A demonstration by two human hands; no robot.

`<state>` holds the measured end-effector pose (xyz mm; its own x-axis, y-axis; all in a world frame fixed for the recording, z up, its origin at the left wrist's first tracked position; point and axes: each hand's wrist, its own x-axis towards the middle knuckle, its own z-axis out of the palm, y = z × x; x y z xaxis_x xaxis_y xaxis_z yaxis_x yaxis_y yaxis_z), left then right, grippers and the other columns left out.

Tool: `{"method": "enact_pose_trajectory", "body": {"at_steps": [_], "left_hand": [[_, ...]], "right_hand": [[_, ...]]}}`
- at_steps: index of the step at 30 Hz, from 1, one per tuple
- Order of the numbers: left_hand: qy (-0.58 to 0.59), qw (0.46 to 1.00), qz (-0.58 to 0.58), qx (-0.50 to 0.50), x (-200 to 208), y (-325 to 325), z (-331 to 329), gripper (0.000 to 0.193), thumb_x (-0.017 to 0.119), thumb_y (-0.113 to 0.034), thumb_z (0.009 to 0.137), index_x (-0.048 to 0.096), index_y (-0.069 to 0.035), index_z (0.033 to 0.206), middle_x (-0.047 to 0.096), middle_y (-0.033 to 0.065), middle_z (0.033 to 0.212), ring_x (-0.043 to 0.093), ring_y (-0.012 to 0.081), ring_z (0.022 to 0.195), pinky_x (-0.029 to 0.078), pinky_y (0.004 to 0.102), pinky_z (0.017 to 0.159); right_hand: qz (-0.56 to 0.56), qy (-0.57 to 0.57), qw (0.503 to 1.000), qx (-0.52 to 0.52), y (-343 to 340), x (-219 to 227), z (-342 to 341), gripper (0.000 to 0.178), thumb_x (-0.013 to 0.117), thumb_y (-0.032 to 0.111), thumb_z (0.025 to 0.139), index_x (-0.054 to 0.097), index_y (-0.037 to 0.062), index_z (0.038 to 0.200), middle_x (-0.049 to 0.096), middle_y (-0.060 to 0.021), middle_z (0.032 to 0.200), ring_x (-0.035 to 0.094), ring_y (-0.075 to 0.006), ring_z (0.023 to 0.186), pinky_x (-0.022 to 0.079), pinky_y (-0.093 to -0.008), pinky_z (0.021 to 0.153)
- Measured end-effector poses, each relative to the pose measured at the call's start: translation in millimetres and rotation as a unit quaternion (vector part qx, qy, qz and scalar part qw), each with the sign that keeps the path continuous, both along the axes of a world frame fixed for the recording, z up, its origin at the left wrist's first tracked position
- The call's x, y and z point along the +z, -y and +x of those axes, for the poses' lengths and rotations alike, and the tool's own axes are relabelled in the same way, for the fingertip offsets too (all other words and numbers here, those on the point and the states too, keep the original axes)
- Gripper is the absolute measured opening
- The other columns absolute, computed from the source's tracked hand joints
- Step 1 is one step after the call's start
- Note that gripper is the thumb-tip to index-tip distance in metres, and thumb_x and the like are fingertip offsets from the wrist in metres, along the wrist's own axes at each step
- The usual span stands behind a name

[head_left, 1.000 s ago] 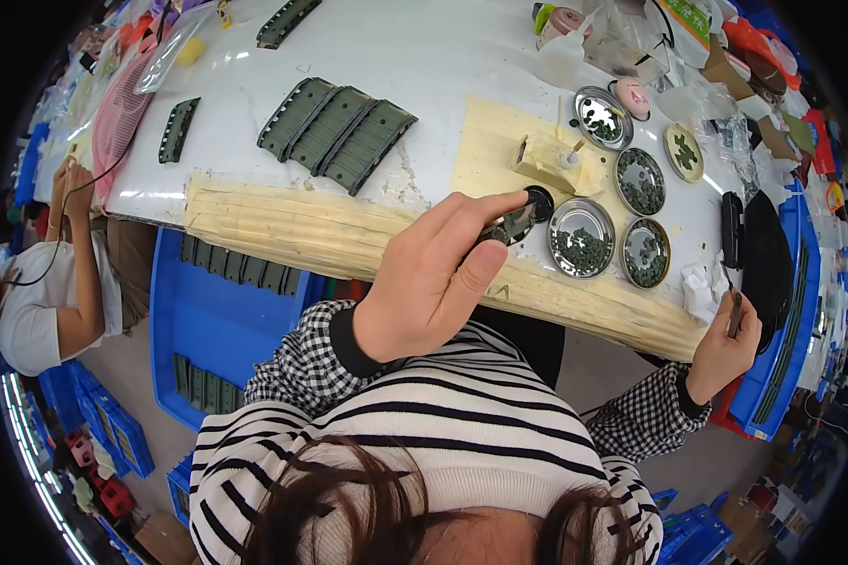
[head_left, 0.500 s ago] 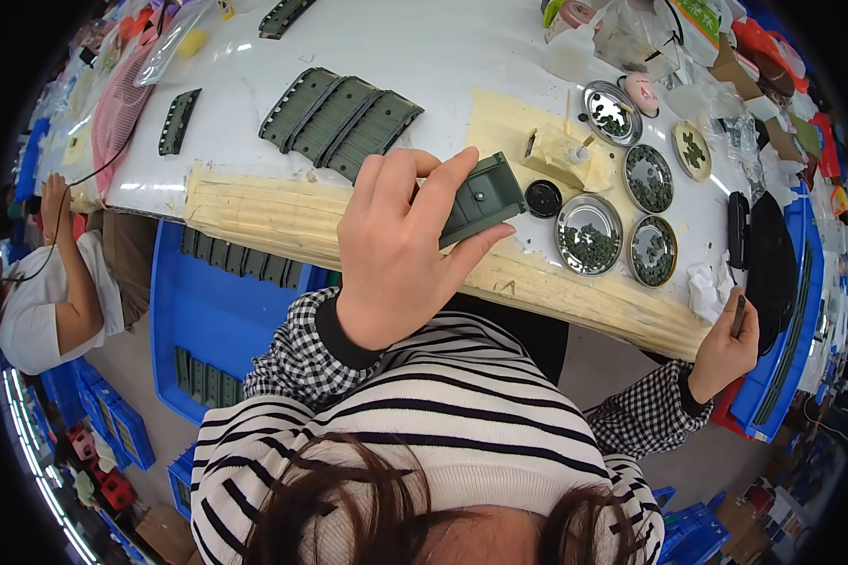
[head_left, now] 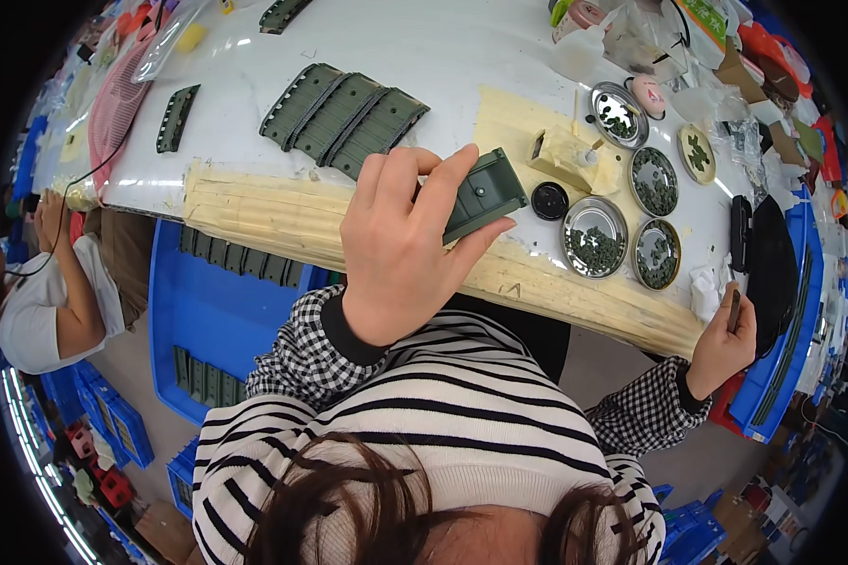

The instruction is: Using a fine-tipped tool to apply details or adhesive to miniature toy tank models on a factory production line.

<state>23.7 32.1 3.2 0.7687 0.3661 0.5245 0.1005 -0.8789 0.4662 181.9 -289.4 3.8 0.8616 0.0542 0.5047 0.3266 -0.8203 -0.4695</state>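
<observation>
My left hand (head_left: 396, 247) is raised over the table's near edge. Its thumb and fingers grip a dark green box-shaped plastic part (head_left: 485, 196), whose recessed side with a small round knob faces up. Beyond that hand lies a row of ribbed green panels (head_left: 344, 113), partly covered by my fingers. At the far right, my right hand (head_left: 723, 344) is closed around a slim dark tool (head_left: 734, 307), held upright beside a crumpled white tissue (head_left: 707, 290). The tool's exact kind cannot be made out.
Round metal dishes (head_left: 595, 235) of small green pieces stand right of centre, beside a black round lid (head_left: 549, 201) and a tape-wrapped block (head_left: 571, 160). Below the padded table edge (head_left: 264, 221) sits a blue crate (head_left: 226, 315). A co-worker (head_left: 61, 292) is at the left.
My right hand has turned slightly, and the dark tool's angle has changed a little. My left hand keeps its grip on the green part, almost still.
</observation>
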Motion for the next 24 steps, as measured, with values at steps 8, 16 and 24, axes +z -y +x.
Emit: {"method": "enact_pose_trajectory", "body": {"at_steps": [8, 16, 24], "left_hand": [[0.002, 1.000, 0.008, 0.004, -3.8, -0.3, 1.8, 0.056, 0.086, -0.022, 0.062, 0.064, -0.005, 0.111, 0.053, 0.0073, 0.091, 0.049, 0.0246, 0.082, 0.043, 0.0339, 0.070], [0.024, 0.999, 0.032, 0.009, -10.9, 2.6, 3.5, 0.055, 0.085, -0.018, 0.060, 0.063, -0.005, 0.109, 0.051, 0.0076, 0.089, 0.048, 0.0253, 0.081, 0.042, 0.0346, 0.069], [0.026, 0.999, 0.034, 0.008, -14.2, 5.0, 2.2, 0.054, 0.085, -0.018, 0.061, 0.063, -0.005, 0.109, 0.050, 0.0077, 0.089, 0.048, 0.0258, 0.080, 0.042, 0.0348, 0.068]], "right_hand": [[-0.019, -0.005, 1.000, -0.003, -5.6, -0.1, -0.2, 0.011, 0.063, 0.002, 0.086, 0.068, -0.0015, 0.096, 0.064, -0.0023, 0.072, 0.052, -0.0038, 0.060, 0.041, -0.0197, 0.055], [0.016, -0.005, 1.000, 0.014, -6.0, -4.1, 0.7, 0.011, 0.064, 0.002, 0.086, 0.069, -0.0008, 0.096, 0.062, -0.0005, 0.070, 0.049, -0.0025, 0.059, 0.039, -0.0190, 0.053], [0.011, -0.001, 1.000, 0.015, -8.0, -4.6, 0.3, 0.011, 0.063, 0.002, 0.086, 0.069, -0.0011, 0.096, 0.063, -0.0013, 0.071, 0.051, -0.0026, 0.060, 0.040, -0.0190, 0.054]]}}
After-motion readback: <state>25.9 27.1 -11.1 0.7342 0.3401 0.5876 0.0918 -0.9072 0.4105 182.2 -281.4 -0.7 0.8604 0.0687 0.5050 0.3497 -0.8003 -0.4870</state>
